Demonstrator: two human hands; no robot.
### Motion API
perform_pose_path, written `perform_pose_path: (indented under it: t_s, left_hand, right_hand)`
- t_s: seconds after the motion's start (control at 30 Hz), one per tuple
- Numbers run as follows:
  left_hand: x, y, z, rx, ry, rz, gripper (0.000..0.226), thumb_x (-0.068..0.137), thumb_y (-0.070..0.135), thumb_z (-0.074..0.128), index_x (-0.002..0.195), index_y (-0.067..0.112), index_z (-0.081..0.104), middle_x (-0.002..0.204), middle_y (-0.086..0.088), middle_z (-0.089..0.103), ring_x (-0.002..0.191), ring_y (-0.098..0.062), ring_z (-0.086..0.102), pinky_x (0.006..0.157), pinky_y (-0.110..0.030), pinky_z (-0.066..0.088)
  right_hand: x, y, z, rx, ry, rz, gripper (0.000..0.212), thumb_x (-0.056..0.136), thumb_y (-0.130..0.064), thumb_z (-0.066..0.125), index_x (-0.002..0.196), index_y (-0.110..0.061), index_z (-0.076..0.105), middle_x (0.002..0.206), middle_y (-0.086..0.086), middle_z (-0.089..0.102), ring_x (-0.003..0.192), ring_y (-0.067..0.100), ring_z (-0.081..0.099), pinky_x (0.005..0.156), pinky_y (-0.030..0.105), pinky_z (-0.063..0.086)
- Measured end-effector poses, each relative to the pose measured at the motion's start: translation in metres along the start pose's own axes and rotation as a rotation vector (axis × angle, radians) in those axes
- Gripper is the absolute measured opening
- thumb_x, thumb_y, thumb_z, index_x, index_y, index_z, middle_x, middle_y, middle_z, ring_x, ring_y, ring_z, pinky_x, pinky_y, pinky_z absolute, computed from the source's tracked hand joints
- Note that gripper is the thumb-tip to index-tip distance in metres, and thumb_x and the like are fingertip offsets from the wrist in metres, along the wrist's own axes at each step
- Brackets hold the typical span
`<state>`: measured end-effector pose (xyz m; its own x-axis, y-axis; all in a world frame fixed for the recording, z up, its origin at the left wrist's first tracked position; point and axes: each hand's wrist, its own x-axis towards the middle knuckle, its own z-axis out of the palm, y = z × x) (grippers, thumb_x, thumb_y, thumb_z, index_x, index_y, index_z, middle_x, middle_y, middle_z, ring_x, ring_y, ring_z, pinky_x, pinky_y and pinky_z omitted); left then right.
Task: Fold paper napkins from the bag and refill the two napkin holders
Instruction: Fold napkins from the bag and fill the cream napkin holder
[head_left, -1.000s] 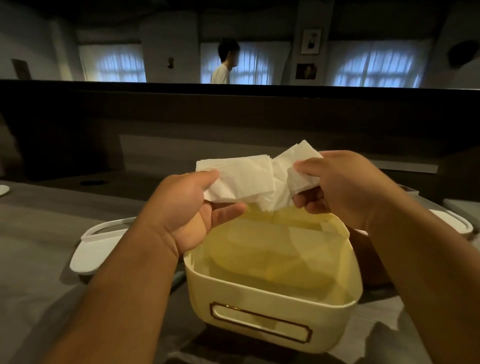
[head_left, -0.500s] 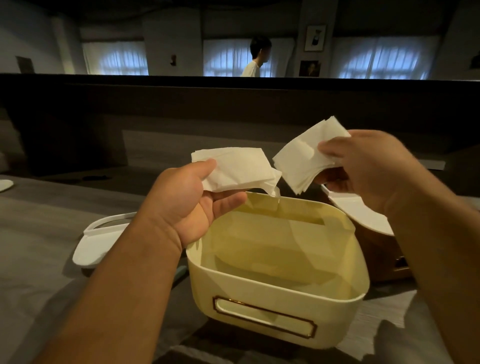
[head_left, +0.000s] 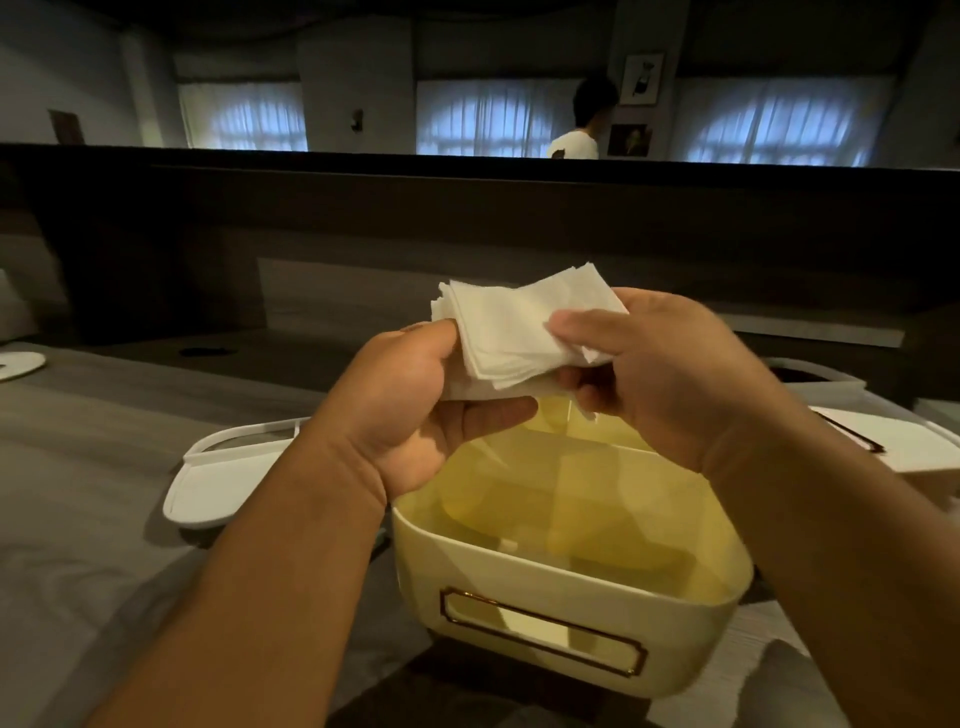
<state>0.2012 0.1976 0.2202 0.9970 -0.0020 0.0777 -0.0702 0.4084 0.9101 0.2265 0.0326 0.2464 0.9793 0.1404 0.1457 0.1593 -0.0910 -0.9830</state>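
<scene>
A stack of white folded paper napkins (head_left: 511, 332) is held above the cream napkin holder (head_left: 524, 623), which is an open box with a gold-framed label slot on its near wall. My left hand (head_left: 415, 410) grips the stack from the left and below. My right hand (head_left: 654, 374) presses its thumb on top of the stack from the right. The inside of the holder looks yellow and holds no napkins that I can see.
A white lid (head_left: 223, 478) lies on the grey table (head_left: 78, 493) left of the holder. A second white lid (head_left: 883, 441) rests on a brown box at the right. A dark partition runs behind; a person (head_left: 582, 130) walks beyond it.
My right hand brought its separate bunch of napkins back onto the bunch in my left hand, so both now form one stack. The person in the background moved right.
</scene>
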Motion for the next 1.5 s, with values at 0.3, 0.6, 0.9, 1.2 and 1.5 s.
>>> perform_pose_path:
  t_s: [0.3,0.6,0.9,1.2,1.5]
  left_hand:
    - [-0.003,-0.001,0.002,-0.004,-0.054,-0.023,0.036,0.105,0.026,0.039,0.117,0.011,0.069,0.110,-0.016,0.074,0.103,-0.033,0.072,0.080,-0.043,0.062]
    - [-0.004,-0.001,0.004,-0.071,-0.084,-0.052,0.038,0.105,0.030,0.037,0.115,0.009,0.068,0.109,-0.018,0.074,0.101,-0.035,0.072,0.076,-0.042,0.062]
    - [-0.005,-0.001,0.005,-0.081,0.028,0.014,0.027,0.092,0.007,0.061,0.119,0.005,0.062,0.103,-0.017,0.076,0.092,-0.031,0.075,0.067,-0.034,0.063]
    - [-0.002,0.001,0.001,-0.168,0.097,-0.026,0.027,0.093,0.001,0.061,0.119,-0.003,0.061,0.101,-0.024,0.074,0.081,-0.030,0.075,0.057,-0.028,0.061]
    - [-0.002,0.002,0.002,-0.174,0.107,-0.028,0.010,0.092,0.000,0.061,0.101,-0.001,0.065,0.090,-0.019,0.076,0.075,-0.027,0.075,0.058,-0.028,0.062]
  right_hand:
    - [-0.008,-0.005,0.005,-0.111,0.065,-0.081,0.015,0.094,-0.023,0.069,0.099,-0.028,0.055,0.096,0.003,0.065,0.055,0.015,0.068,0.055,0.022,0.056]
    - [0.001,0.007,0.000,-0.370,0.161,-0.223,0.017,0.094,-0.035,0.067,0.106,-0.025,0.061,0.090,-0.003,0.064,0.061,0.011,0.063,0.041,0.010,0.041]
    - [-0.001,0.001,-0.004,-0.534,0.133,-0.321,0.018,0.094,-0.049,0.060,0.097,-0.032,0.060,0.087,-0.010,0.064,0.076,0.010,0.064,0.058,0.020,0.053]
    - [0.002,-0.002,-0.012,-0.451,-0.230,-0.020,0.050,0.082,-0.020,0.080,0.126,-0.031,0.059,0.112,-0.004,0.069,0.100,0.019,0.068,0.090,0.039,0.058]
    - [0.008,0.002,-0.014,-0.255,-0.060,-0.060,0.035,0.086,-0.014,0.074,0.114,-0.027,0.060,0.104,-0.004,0.066,0.088,0.016,0.065,0.061,0.022,0.053]
